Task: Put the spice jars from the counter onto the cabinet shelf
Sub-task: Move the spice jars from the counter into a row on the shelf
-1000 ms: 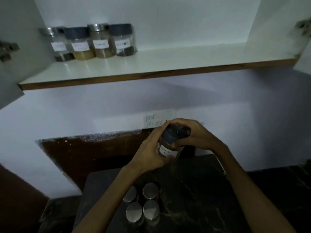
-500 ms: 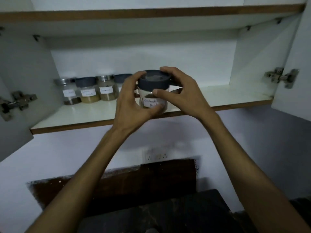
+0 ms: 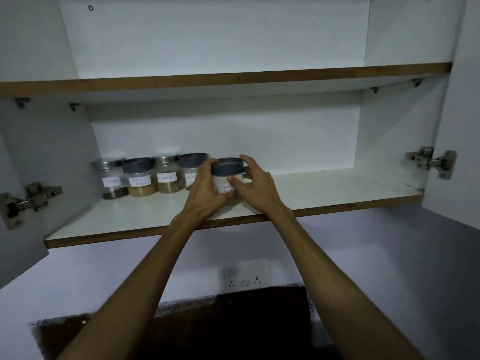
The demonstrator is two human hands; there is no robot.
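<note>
A clear spice jar [image 3: 227,175] with a dark grey lid and a white handwritten label is gripped between both hands over the lower cabinet shelf [image 3: 324,193]. My left hand [image 3: 206,190] wraps its left side, my right hand [image 3: 255,187] its right side. Whether its base touches the shelf is hidden by my fingers. A row of several labelled jars stands at the back left: a steel-lidded jar [image 3: 110,179], a grey-lidded jar [image 3: 139,176], another steel-lidded jar [image 3: 167,175] and a grey-lidded jar [image 3: 191,168] just left of the held one.
The upper shelf edge [image 3: 233,79] runs above. Both cabinet doors stand open, with hinges at the left [image 3: 26,201] and right [image 3: 431,161]. A wall socket plate [image 3: 246,278] sits below the cabinet on the wall. The shelf extends bare to the right of my hands.
Both hands carried the jar up from above the counter to the shelf and further in, beside the row. The view tilted upward; the counter jars left the frame.
</note>
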